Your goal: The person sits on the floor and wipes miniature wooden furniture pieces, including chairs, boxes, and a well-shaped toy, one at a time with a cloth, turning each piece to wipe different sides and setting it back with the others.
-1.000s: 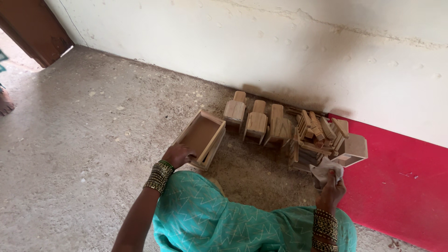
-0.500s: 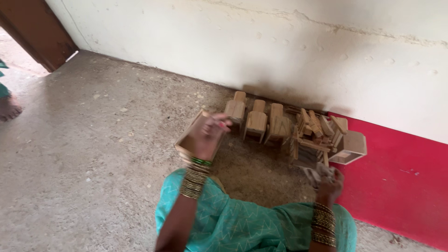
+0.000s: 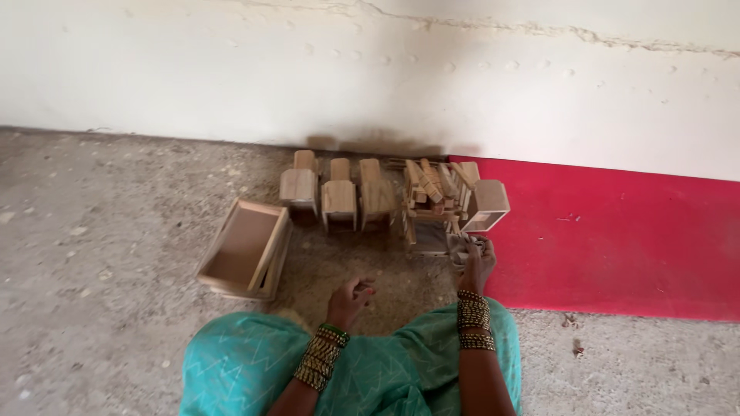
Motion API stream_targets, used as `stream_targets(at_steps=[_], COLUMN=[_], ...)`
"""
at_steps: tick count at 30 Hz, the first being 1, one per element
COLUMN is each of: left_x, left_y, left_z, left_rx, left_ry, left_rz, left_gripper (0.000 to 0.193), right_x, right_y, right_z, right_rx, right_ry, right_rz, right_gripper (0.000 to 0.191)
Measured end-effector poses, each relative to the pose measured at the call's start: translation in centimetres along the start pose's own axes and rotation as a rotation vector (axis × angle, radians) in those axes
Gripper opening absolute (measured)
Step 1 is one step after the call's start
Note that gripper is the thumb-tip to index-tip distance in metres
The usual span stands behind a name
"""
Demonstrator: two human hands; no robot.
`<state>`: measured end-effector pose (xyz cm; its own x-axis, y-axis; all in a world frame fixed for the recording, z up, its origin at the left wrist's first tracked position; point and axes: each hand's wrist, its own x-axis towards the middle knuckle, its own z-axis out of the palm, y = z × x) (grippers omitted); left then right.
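My left hand (image 3: 351, 296) hangs loosely curled, empty, near the open wooden box (image 3: 245, 248) on the floor (image 3: 116, 231). My right hand (image 3: 475, 262), fingers clenched on a small grey piece (image 3: 462, 248), touches the pile of wooden parts (image 3: 433, 196).

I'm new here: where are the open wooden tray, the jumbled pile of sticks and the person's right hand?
Open wooden tray (image 3: 245, 248), head view, inner bottom.
Pile of sticks (image 3: 433, 189), head view, middle.
Right hand (image 3: 476, 266), head view, back.

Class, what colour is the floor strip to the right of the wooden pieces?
Bright red floor strip, seen best in the head view.
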<state>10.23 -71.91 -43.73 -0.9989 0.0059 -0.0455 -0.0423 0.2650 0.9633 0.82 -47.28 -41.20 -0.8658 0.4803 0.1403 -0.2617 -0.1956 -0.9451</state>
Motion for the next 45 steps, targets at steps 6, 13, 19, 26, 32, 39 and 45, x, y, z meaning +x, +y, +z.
stream_targets(at_steps=[6, 13, 19, 26, 32, 39, 45], left_x=[0.7, 1.9, 4.9, 7.7, 10.7, 10.5, 8.4], left_y=[-0.8, -1.2, -1.8, -4.2, -3.1, -0.6, 0.3], left_z=[1.3, 2.9, 4.8, 6.7, 7.9, 6.9, 5.2], left_rx=[0.112, 0.052, 0.140, 0.140, 0.181, 0.145, 0.056], left_ry=[-0.074, -0.210, -0.330, -0.394, -0.427, -0.418, -0.368], left_rz=[-0.079, -0.156, -0.403, -0.396, -0.448, -0.412, -0.313], left_gripper=[0.032, 0.032, 0.036, 0.046, 0.044, 0.043, 0.042], right_x=[1.5, 9.3, 13.3, 17.4, 18.3, 16.2, 13.4], right_y=[-0.5, -0.5, 1.9, 2.1, 2.8, 0.8, -5.3], right_z=[0.3, -2.5, -1.8, 0.0, 0.2, -1.7, -6.5], right_rx=[-0.102, 0.061, 0.664, 0.727, 0.623, 0.620, 0.704], right_ry=[0.048, 0.321, 0.121, 0.092, 0.185, 0.277, 0.088], right_rz=[0.071, 0.008, 0.260, 0.385, 0.379, 0.102, -0.208], right_gripper=[0.014, 0.028, 0.032, 0.022, 0.024, 0.037, 0.040])
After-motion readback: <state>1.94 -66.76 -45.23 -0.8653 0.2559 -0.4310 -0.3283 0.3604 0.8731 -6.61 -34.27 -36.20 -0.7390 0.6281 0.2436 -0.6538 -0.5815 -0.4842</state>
